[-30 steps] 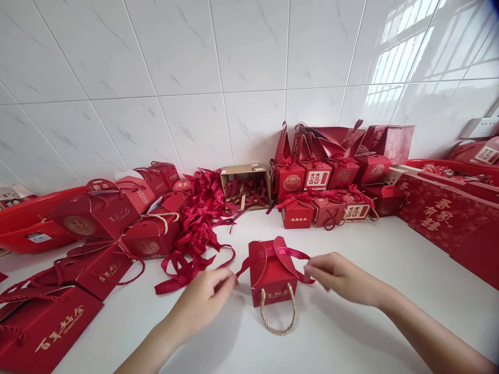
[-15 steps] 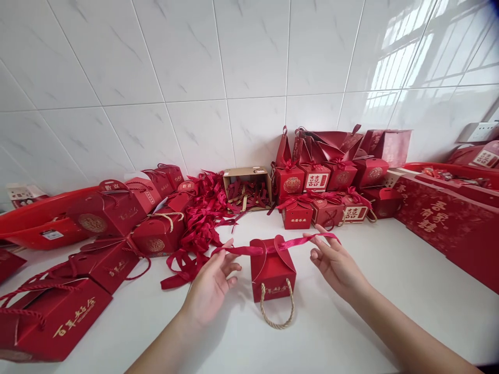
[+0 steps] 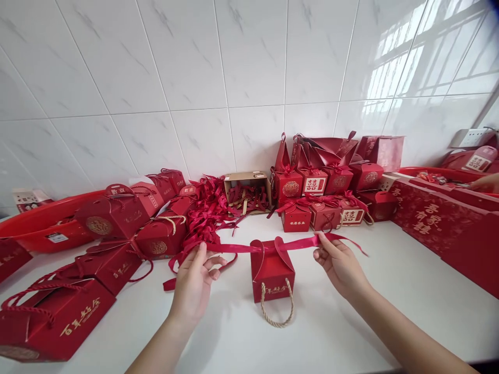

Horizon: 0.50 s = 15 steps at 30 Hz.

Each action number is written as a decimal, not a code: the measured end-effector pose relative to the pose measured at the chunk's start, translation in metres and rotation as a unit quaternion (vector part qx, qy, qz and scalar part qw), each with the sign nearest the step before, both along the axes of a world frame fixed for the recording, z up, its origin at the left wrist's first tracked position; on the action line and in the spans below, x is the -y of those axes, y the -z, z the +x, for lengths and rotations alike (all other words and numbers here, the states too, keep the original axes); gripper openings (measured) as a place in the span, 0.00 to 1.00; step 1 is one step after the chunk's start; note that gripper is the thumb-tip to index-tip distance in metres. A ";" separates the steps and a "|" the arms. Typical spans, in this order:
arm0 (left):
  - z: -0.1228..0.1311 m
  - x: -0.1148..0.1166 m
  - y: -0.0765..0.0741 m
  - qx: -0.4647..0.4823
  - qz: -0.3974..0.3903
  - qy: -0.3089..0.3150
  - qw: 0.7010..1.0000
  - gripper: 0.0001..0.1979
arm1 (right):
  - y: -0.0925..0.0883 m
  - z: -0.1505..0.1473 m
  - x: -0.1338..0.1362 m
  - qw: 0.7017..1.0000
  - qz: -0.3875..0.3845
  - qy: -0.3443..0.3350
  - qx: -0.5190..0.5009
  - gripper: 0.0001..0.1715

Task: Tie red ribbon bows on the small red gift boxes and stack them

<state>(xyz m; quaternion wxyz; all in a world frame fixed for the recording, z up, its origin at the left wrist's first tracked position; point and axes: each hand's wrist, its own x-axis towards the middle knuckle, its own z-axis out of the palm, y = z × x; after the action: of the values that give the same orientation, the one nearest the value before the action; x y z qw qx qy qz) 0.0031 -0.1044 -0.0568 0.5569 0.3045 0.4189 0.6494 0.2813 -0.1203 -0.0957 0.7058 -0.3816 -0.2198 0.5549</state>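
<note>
A small red gift box (image 3: pixel 272 272) with gold lettering and a twisted rope handle stands on the white counter (image 3: pixel 327 332) between my hands. A red ribbon (image 3: pixel 241 248) is threaded through its top flaps and stretched out level to both sides. My left hand (image 3: pixel 194 283) pinches the ribbon's left part, fingers partly spread. My right hand (image 3: pixel 340 262) pinches the right part, and the ribbon's free end trails past it to the right.
A heap of loose red ribbons (image 3: pixel 202 221) and a cardboard box of ribbons (image 3: pixel 248 191) lie behind. Tied small boxes (image 3: pixel 315 200) stack at the back right. Larger red boxes (image 3: pixel 54 317) crowd the left, a long red box (image 3: pixel 444 228) the right. Another person's hand (image 3: pixel 486 183) shows far right.
Both hands have moved apart and pulled the ribbon out straight through the box's top; a second ago it hung in loops near the box. The view has shifted slightly.
</note>
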 end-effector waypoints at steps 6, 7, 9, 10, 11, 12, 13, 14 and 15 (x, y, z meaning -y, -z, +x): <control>0.004 -0.004 -0.025 -0.091 0.120 -0.040 0.988 0.12 | -0.025 0.001 0.001 0.982 0.086 0.057 0.158 0.18; 0.006 -0.006 -0.030 -0.095 0.137 -0.041 0.985 0.11 | -0.031 0.000 -0.001 0.975 0.104 0.074 0.181 0.18; 0.012 -0.011 -0.041 -0.102 0.162 -0.037 0.981 0.11 | -0.045 -0.001 -0.006 0.960 0.146 0.091 0.220 0.18; 0.015 -0.013 -0.047 -0.107 0.169 -0.033 0.979 0.11 | -0.052 -0.002 -0.009 0.953 0.164 0.091 0.237 0.18; 0.020 -0.015 -0.053 -0.113 0.176 -0.030 0.978 0.11 | -0.060 -0.004 -0.011 0.946 0.177 0.087 0.256 0.18; 0.024 -0.017 -0.060 -0.119 0.188 -0.026 0.975 0.11 | -0.068 -0.006 -0.014 0.939 0.187 0.081 0.276 0.19; 0.029 -0.019 -0.066 -0.124 0.204 -0.021 0.971 0.11 | -0.076 -0.009 -0.016 0.932 0.196 0.075 0.297 0.19; 0.034 -0.020 -0.072 -0.126 0.220 -0.016 0.967 0.11 | -0.083 -0.011 -0.018 0.923 0.203 0.069 0.318 0.19; 0.039 -0.022 -0.077 -0.128 0.232 -0.011 0.964 0.10 | -0.089 -0.014 -0.020 0.915 0.210 0.065 0.337 0.20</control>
<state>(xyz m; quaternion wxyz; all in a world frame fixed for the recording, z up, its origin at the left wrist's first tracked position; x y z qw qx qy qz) 0.0418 -0.0828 0.0201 0.4058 0.5009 0.3279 0.6905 0.2672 -0.1001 -0.0066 0.6881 -0.4022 -0.5314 0.2870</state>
